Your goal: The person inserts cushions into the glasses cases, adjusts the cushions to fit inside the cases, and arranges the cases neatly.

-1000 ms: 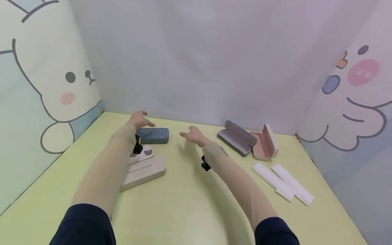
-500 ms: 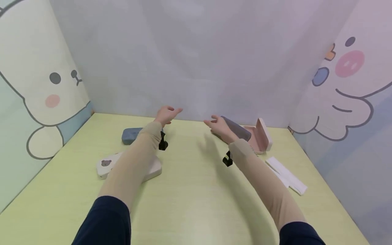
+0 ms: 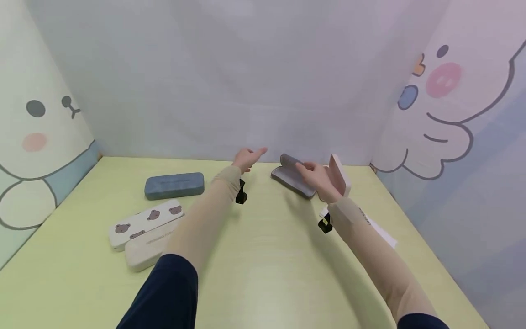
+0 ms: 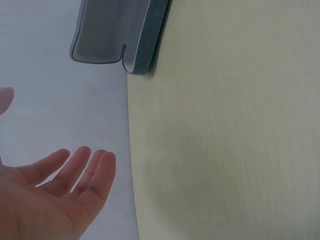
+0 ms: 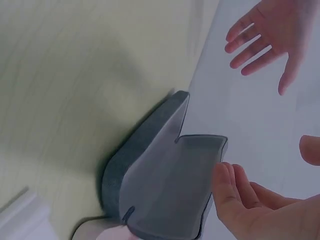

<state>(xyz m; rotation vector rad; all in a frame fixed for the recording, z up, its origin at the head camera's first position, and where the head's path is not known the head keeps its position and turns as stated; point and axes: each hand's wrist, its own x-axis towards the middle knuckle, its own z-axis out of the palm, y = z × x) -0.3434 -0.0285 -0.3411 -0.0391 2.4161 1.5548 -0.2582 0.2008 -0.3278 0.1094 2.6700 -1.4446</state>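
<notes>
Near the back edge of the table, a grey glasses case [image 3: 291,178] stands with its lid raised. My right hand [image 3: 318,179] is over its right side, and in the right wrist view the fingertips [image 5: 223,172] are at the lid's edge, thumb apart; whether they touch it I cannot tell. My left hand [image 3: 246,160] hovers to the left of the grey case, fingers spread and holding nothing. A pink glasses case [image 3: 340,177], also with its lid up, is just to the right, partly hidden by my right hand.
On the left lie a closed blue glasses case [image 3: 174,185], a white case with bear prints [image 3: 144,223] and a cream case [image 3: 149,246] partly covered by my left sleeve. White folded strips [image 3: 384,234] lie behind my right forearm. A pale curtain [image 3: 205,91] backs the table.
Both hands have moved right, the left away from the blue case and the right up to the grey case. The head view has turned right slightly.
</notes>
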